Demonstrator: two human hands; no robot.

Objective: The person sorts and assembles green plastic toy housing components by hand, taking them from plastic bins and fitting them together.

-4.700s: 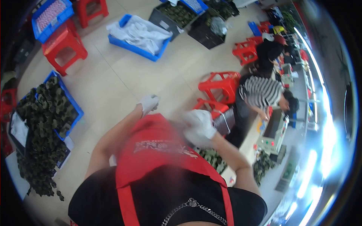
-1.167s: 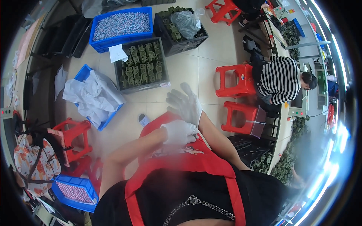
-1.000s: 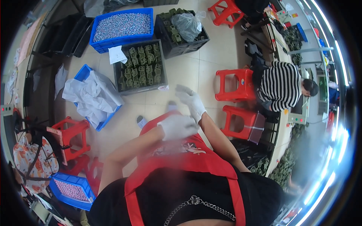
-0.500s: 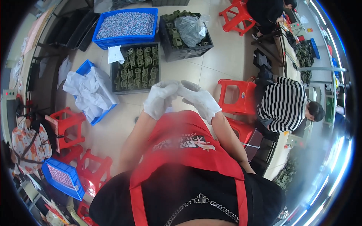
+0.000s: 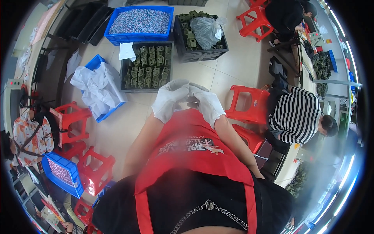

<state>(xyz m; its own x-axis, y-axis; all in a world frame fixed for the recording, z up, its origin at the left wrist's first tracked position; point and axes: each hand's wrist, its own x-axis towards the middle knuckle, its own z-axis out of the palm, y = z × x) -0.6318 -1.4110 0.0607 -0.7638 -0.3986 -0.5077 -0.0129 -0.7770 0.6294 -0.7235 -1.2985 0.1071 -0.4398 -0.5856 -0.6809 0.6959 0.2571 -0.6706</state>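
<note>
Beyond the red cloth apron, white-gloved left hand and right hand are half-curled; grasp indeterminable. Olive-green angular parts already lie row-wise in the dark-grey rectangular crate.

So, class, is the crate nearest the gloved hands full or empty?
Not empty: rows of green parts span the dark crate; how deep, cannot tell.

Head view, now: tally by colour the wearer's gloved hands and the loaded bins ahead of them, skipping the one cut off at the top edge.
White: left gloved hand, right gloved hand: 2
Blue: bin of small speckled pieces, bin of white sheeting: 2
Dark: bin of green parts in rows, bin topped with a clear bag: 2
Total: 6
</note>
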